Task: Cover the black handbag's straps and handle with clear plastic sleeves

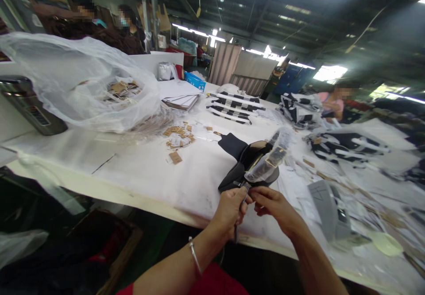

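Observation:
A small black bag [232, 175] lies on the white table with its flap [232, 145] folded back. Clear plastic wrap [267, 162] covers part of it, and gold-coloured metal shows through. At the bag's near edge, my left hand [232, 208] is closed around a thin dark strap [236, 233], whose end hangs down below the fingers. My right hand [274, 204] is right beside it, its thumb and fingers drawn together near the strap. What those right fingertips pinch, if anything, is too small to make out.
Brown paper tags [179, 136] lie left of the bag. Beyond them are a large clear plastic bag [99, 104] with more tags, a dark flask [31, 104] and stacked papers [179, 93]. Black-and-white bundles [234, 106] and a grey device [330, 211] sit farther off. Several people work around.

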### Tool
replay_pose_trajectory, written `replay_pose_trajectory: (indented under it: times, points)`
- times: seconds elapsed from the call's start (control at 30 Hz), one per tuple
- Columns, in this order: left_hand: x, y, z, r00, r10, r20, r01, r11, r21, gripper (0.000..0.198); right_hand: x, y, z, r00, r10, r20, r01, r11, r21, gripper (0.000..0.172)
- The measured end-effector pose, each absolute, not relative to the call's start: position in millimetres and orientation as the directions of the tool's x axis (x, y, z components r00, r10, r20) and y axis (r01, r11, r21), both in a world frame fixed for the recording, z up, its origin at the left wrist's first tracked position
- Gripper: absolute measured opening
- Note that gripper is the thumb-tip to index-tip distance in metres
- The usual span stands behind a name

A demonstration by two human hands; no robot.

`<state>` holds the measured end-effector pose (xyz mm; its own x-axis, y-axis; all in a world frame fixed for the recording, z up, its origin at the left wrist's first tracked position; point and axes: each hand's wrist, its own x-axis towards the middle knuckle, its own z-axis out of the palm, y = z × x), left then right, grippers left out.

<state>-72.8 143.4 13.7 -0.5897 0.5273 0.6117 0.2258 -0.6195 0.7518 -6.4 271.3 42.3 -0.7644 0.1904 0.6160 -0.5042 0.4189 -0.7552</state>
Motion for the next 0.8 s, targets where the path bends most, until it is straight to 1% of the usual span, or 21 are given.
replay_pose_trajectory:
  times: [0.07, 0.1, 0.13, 0.2, 0.3, 0.33, 0.37, 0.4, 0.43, 0.47, 0.5, 0.53, 0.57, 0.6, 0.63, 0.67, 0.7, 0.77, 0.8]
  points:
    - [-76, 147, 12, -0.585, 0.494, 0.644, 0.303, -0.603, 0.738, 0.055, -3, 274, 38, -0.782, 0.164, 0.601, -0.546, 0.283, -0.788, 0.049]
    - [-77, 148, 11, -0.581, 0.484, 0.655, 0.326, -0.599, 0.731, 0.055, -2, 272, 35, -0.786, 0.164, 0.596, -0.562, 0.213, -0.799, 0.048]
    - [-78, 149, 11, -0.577, 0.476, 0.664, 0.338, -0.601, 0.724, 0.054, -3, 270, 33, -0.791, 0.156, 0.591, -0.576, 0.136, -0.806, 0.045]
    - [-79, 151, 12, -0.574, 0.469, 0.672, 0.332, -0.616, 0.714, 0.054, -6, 262, 29, -0.811, 0.097, 0.576, -0.583, -0.059, -0.81, 0.037]
    - [-83, 149, 15, -0.56, 0.472, 0.68, 0.307, -0.645, 0.7, 0.053, -10, 250, 23, -0.805, -0.051, 0.591, -0.53, -0.387, -0.755, 0.03]
    - [-84, 148, 17, -0.548, 0.474, 0.689, 0.306, -0.652, 0.693, 0.053, -11, 248, 21, -0.791, -0.08, 0.606, -0.513, -0.454, -0.729, 0.031]
    - [-86, 146, 18, -0.535, 0.477, 0.697, 0.312, -0.656, 0.688, 0.052, -11, 246, 19, -0.781, -0.087, 0.619, -0.513, -0.476, -0.714, 0.034]
    - [-88, 145, 19, -0.522, 0.483, 0.703, 0.323, -0.65, 0.688, 0.052, -12, 246, 19, -0.779, -0.071, 0.623, -0.533, -0.449, -0.717, 0.037]
    - [-90, 143, 20, -0.512, 0.495, 0.702, 0.342, -0.632, 0.695, 0.052, -12, 246, 19, -0.785, -0.032, 0.619, -0.566, -0.367, -0.738, 0.041]
    - [-92, 141, 21, -0.505, 0.504, 0.7, 0.376, -0.602, 0.704, 0.05, -11, 247, 20, -0.79, 0.033, 0.612, -0.602, -0.223, -0.766, 0.045]
    - [-93, 140, 21, -0.502, 0.502, 0.705, 0.431, -0.562, 0.706, 0.047, -9, 248, 21, -0.771, 0.128, 0.623, -0.631, -0.026, -0.775, 0.048]
    - [-93, 138, 20, -0.499, 0.486, 0.718, 0.5, -0.515, 0.696, 0.043, -6, 250, 23, -0.711, 0.236, 0.663, -0.633, 0.197, -0.749, 0.049]
    - [-93, 138, 20, -0.495, 0.454, 0.741, 0.574, -0.469, 0.671, 0.039, -1, 251, 26, -0.608, 0.322, 0.725, -0.6, 0.411, -0.686, 0.048]
    - [-92, 137, 19, -0.485, 0.411, 0.772, 0.646, -0.427, 0.633, 0.034, 4, 251, 28, -0.485, 0.363, 0.796, -0.544, 0.587, -0.6, 0.046]
    - [-91, 137, 17, -0.471, 0.362, 0.804, 0.709, -0.387, 0.589, 0.029, 9, 251, 31, -0.374, 0.352, 0.858, -0.485, 0.715, -0.504, 0.043]
    - [-90, 138, 16, -0.455, 0.317, 0.832, 0.759, -0.349, 0.549, 0.026, 15, 250, 34, -0.296, 0.3, 0.907, -0.438, 0.801, -0.408, 0.04]
    - [-88, 139, 14, -0.442, 0.283, 0.851, 0.799, -0.308, 0.517, 0.024, 19, 249, 37, -0.259, 0.223, 0.94, -0.404, 0.859, -0.315, 0.039]
    - [-87, 143, 11, -0.418, 0.239, 0.876, 0.858, -0.213, 0.468, 0.02, 25, 244, 45, -0.287, 0.046, 0.957, -0.328, 0.934, -0.143, 0.037]
    - [-88, 144, 9, -0.404, 0.229, 0.885, 0.88, -0.166, 0.445, 0.019, 25, 241, 49, -0.327, -0.028, 0.945, -0.278, 0.958, -0.068, 0.04]
